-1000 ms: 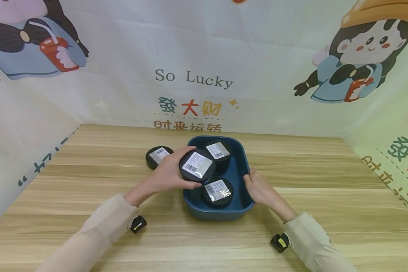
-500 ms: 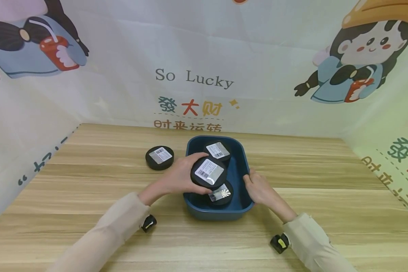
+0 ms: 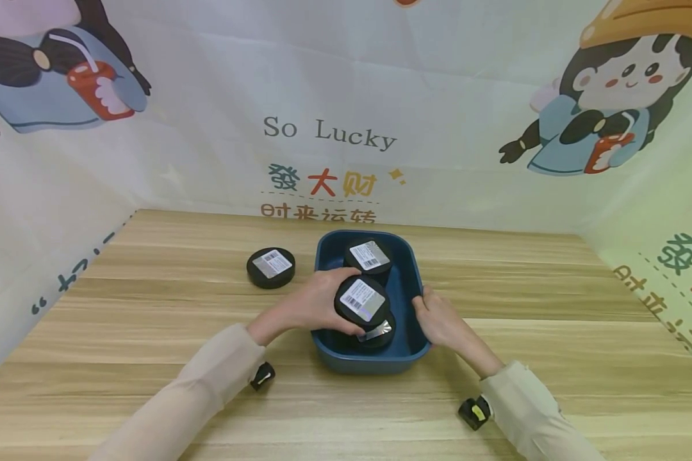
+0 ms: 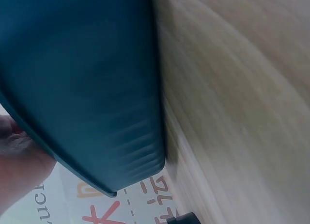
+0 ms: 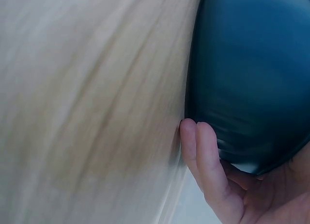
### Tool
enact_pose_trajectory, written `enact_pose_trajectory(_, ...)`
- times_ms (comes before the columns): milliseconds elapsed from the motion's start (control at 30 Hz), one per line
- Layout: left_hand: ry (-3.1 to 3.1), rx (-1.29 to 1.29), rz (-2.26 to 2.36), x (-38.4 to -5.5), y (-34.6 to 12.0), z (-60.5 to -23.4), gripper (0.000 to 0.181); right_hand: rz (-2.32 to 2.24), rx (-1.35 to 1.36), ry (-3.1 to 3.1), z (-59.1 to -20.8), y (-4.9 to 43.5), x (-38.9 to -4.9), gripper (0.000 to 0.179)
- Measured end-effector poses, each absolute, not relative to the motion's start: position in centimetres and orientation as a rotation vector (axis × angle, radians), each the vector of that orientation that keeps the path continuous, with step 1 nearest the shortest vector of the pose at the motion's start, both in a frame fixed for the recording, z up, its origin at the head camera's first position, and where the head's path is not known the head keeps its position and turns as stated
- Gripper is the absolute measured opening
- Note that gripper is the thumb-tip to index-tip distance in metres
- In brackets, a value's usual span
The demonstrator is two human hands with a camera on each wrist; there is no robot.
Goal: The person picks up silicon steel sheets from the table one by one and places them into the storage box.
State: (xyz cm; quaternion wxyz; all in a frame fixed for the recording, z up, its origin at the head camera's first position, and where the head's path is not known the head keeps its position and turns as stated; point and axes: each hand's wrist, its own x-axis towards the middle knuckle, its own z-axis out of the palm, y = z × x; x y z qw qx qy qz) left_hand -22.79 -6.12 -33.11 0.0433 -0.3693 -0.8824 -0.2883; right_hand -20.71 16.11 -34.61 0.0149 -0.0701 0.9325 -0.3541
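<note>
My left hand (image 3: 318,302) pinches a black round disc (image 3: 362,299) with a white and silver label, thumb and fingers around its edge. It is over a second labelled disc (image 3: 376,340) in the blue plastic bin (image 3: 371,365), covering most of it; whether the two touch I cannot tell. Toward the bin's back stands another black disc (image 3: 369,256), apparently stacked on more. My right hand (image 3: 440,320) grips the bin's right side, thumb at the rim; in the right wrist view its fingers (image 5: 208,156) lie along the outer wall. The left wrist view shows the bin's outside (image 4: 97,98).
One more labelled black disc (image 3: 271,267) lies flat on the wooden table (image 3: 179,288), left of the bin. A printed cloth backdrop (image 3: 334,83) rises behind the table and along both sides. Each sleeve cuff carries a small black device (image 3: 474,412).
My left hand has carried its disc rightward and toward me, from the bin's left edge to above the front disc. The disc on the table is uncovered. My right hand stays put.
</note>
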Motion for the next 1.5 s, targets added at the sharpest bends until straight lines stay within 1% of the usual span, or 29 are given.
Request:
enact_pose_trajectory(233,-2.743,-1.171,-0.855,-22.9,-5.7,-33.0,0.082,-1.071,-0.231,2.908,-34.4,16.1,-20.6,0.020)
enact_pose_trajectory(800,-2.847,-1.180,-0.755,-22.7,-5.0,-33.0,0.083,-1.071,-0.236,2.883,-34.3,16.2,-20.6,0.022)
enact_pose_trajectory(1500,-2.967,-1.129,-0.654,-22.4,-4.3,-32.7,0.088,-1.071,-0.237,2.890,-34.4,16.2,-20.6,0.022)
